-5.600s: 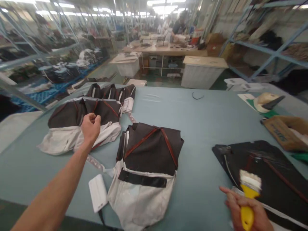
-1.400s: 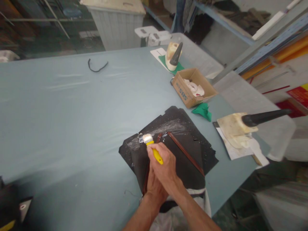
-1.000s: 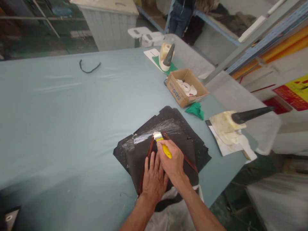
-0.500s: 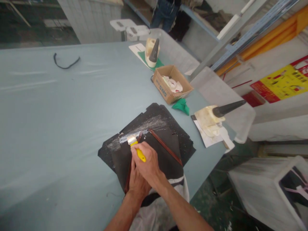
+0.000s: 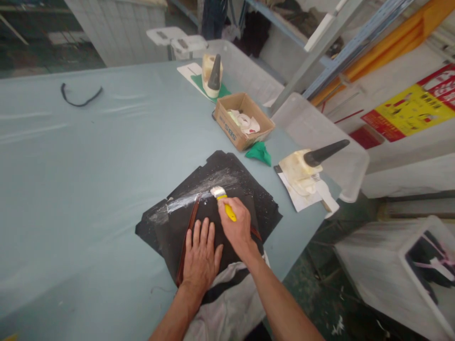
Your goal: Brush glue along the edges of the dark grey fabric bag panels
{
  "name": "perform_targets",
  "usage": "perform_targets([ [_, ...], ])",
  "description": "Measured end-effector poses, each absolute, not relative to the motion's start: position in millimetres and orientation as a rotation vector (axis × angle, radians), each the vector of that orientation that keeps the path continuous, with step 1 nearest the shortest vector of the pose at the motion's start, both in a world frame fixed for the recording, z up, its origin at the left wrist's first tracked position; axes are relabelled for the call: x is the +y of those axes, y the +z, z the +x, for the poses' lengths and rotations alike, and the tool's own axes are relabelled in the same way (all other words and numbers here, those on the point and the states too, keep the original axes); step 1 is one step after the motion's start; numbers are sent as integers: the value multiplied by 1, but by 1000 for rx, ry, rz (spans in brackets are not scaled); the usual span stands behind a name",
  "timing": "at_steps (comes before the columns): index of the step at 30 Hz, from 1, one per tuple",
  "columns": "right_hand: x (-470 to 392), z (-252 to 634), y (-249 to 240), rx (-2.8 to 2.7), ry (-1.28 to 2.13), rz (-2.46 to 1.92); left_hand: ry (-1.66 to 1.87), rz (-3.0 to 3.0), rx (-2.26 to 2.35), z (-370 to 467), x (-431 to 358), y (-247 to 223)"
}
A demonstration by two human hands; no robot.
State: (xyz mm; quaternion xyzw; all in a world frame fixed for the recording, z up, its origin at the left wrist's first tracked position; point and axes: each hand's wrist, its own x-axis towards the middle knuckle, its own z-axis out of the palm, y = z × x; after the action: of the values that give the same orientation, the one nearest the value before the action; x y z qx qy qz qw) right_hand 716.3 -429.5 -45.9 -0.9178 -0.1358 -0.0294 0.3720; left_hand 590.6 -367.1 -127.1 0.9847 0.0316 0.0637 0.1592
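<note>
A dark fabric piece (image 5: 174, 237) with two reddish-brown strips lies on a larger black sheet (image 5: 152, 220) smeared with white. My left hand (image 5: 202, 253) rests flat on the fabric, fingers spread, beside the left brown strip (image 5: 188, 232). In my right hand (image 5: 236, 225) is a small paintbrush (image 5: 230, 213) with a yellow handle. Its white-coated bristles touch the fabric's far edge, between the strips. A wet white streak (image 5: 181, 202) runs along that edge to the left. My right hand partly covers the right brown strip (image 5: 256, 233).
A cardboard box (image 5: 236, 132) with tape rolls and a green cloth (image 5: 259, 152) sit beyond the sheet. Glue-crusted containers with black cones (image 5: 327, 152) stand at the right and back of the table (image 5: 88, 189). A dark cord (image 5: 81, 103) lies far left.
The brush in my right hand has moved right along the far edge, from the left strip to between the strips. My left hand now lies uncovered and flat. The whole view has shifted slightly.
</note>
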Motion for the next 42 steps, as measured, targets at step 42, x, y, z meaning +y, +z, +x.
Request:
perform_targets([
  [42, -505, 768, -50, -242, -188, -2562, 231, 2827, 234, 617, -376, -104],
])
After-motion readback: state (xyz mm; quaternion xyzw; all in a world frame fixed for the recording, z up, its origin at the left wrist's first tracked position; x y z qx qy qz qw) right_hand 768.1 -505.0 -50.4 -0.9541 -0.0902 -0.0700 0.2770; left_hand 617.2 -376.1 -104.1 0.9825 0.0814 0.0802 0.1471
